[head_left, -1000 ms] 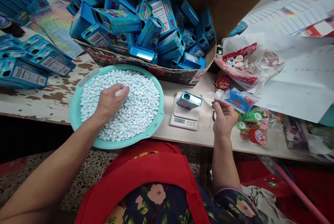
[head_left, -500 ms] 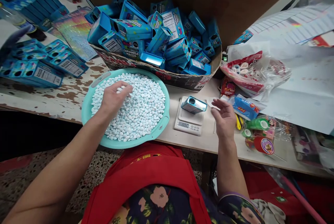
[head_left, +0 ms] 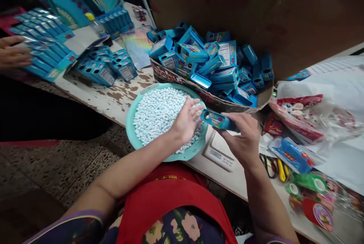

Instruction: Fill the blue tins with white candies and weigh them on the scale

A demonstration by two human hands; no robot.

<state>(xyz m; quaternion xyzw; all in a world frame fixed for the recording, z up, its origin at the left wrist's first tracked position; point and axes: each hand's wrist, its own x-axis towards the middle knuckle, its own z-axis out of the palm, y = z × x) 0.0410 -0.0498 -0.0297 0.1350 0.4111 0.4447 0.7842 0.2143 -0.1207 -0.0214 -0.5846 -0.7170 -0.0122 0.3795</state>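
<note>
My right hand (head_left: 244, 136) grips a small blue candy box (head_left: 217, 119) and holds it tilted above the white kitchen scale (head_left: 217, 155). The round hole in the box's end faces left. Close to that end, my left hand (head_left: 187, 119) is turned palm up with its fingers stretched out, over the right side of a teal tub (head_left: 131, 122). White candies (head_left: 159, 111) fill the tub. Whether a few candies lie among the left fingers, I cannot tell.
Behind the tub stands a cardboard carton (head_left: 182, 81) heaped with blue boxes. Boxes in rows (head_left: 99, 68) are at left, near another person's hand (head_left: 14, 52). Scissors (head_left: 269, 166), a yellow cutter (head_left: 283, 170), tape (head_left: 311, 181) and bagged sweets (head_left: 301, 117) lie at right.
My right hand has taken the candy box off the scale and tilted it toward the tub. My left hand has come out of the candies and turned palm up beside the box. The view has swung left.
</note>
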